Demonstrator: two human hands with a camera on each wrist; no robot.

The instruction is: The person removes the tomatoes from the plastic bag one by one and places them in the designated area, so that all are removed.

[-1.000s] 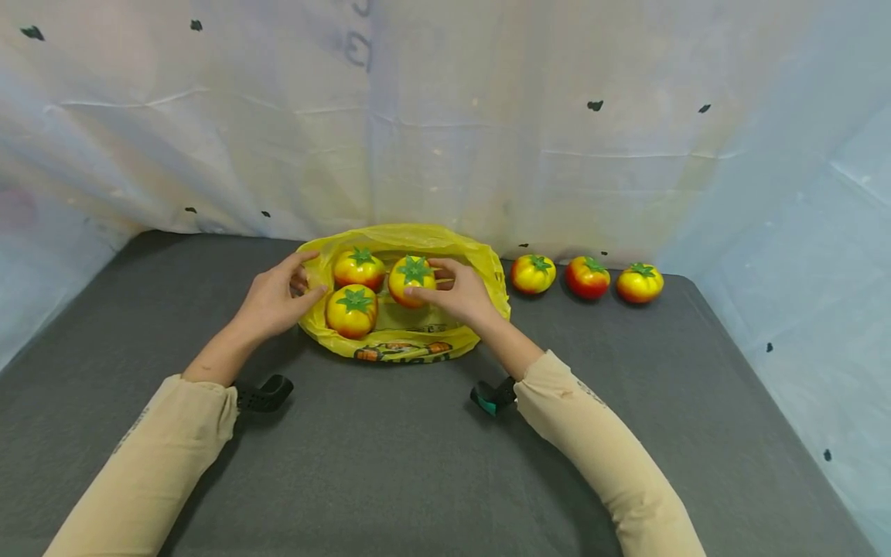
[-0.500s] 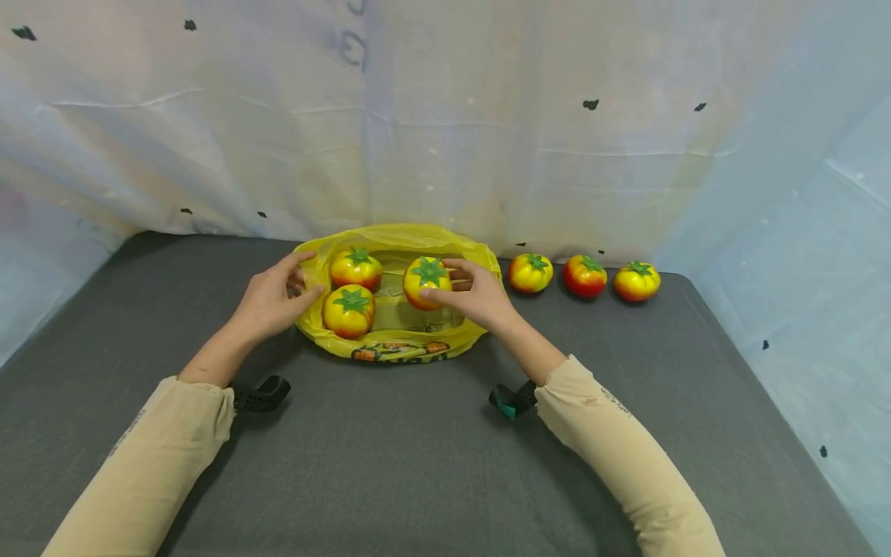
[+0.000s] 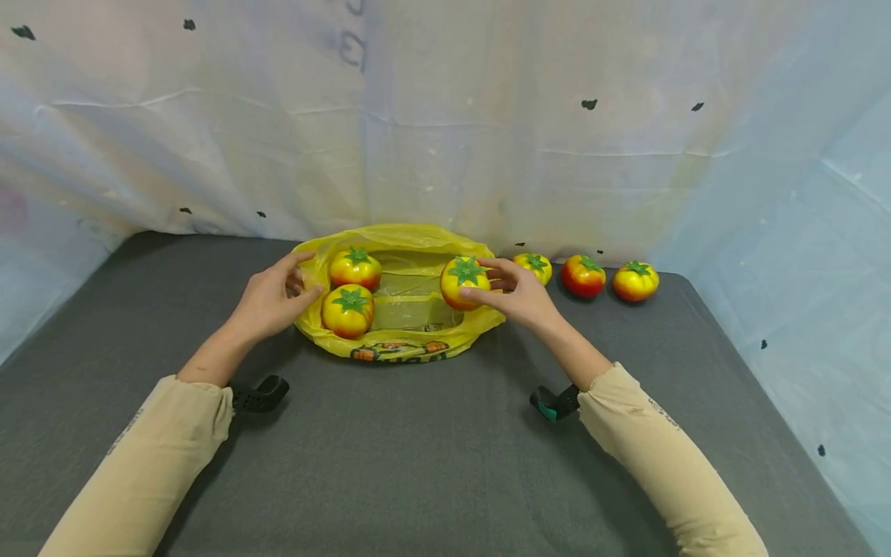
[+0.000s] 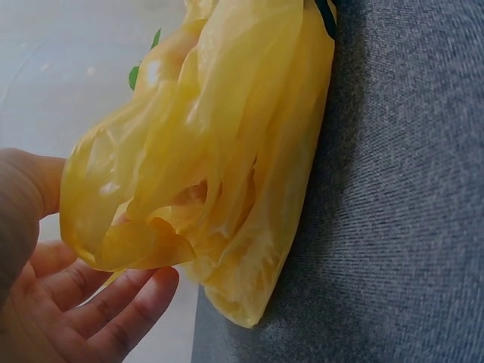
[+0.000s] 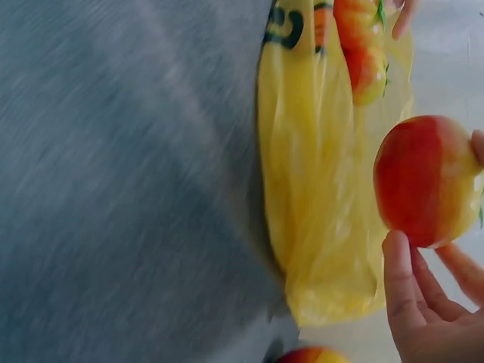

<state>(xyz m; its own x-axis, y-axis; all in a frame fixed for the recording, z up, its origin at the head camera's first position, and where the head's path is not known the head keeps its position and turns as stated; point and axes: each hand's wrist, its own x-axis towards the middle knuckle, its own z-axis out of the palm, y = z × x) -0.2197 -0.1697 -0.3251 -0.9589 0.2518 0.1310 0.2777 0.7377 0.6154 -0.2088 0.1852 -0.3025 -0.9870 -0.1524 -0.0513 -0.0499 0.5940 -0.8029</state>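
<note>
A yellow plastic bag [image 3: 404,234] lies with its mouth spread wide on the dark table. Two yellow-red tomatoes with green star-shaped tops sit in its left part, a rear tomato [image 3: 356,271] and a front tomato [image 3: 347,313]. My left hand [image 3: 270,300] holds the bag's left rim between thumb and fingers; the left wrist view shows the loose bag edge [image 4: 98,204] there. Over the bag's right rim, my right hand [image 3: 518,298] grips another tomato [image 3: 459,290] from the right side. In the right wrist view this tomato [image 5: 423,181] hangs above the bag, red underside showing.
Right of the bag, three more tomatoes stand in a row along the back: a yellow one [image 3: 537,265] partly behind my right hand, a redder one [image 3: 583,278] and a yellow-red one [image 3: 635,285]. A pale plastic sheet [image 3: 445,139] walls the table's rear.
My right hand has moved right with the tomato, from the middle of the bag's mouth to its right rim. My left hand has stayed at the left rim.
</note>
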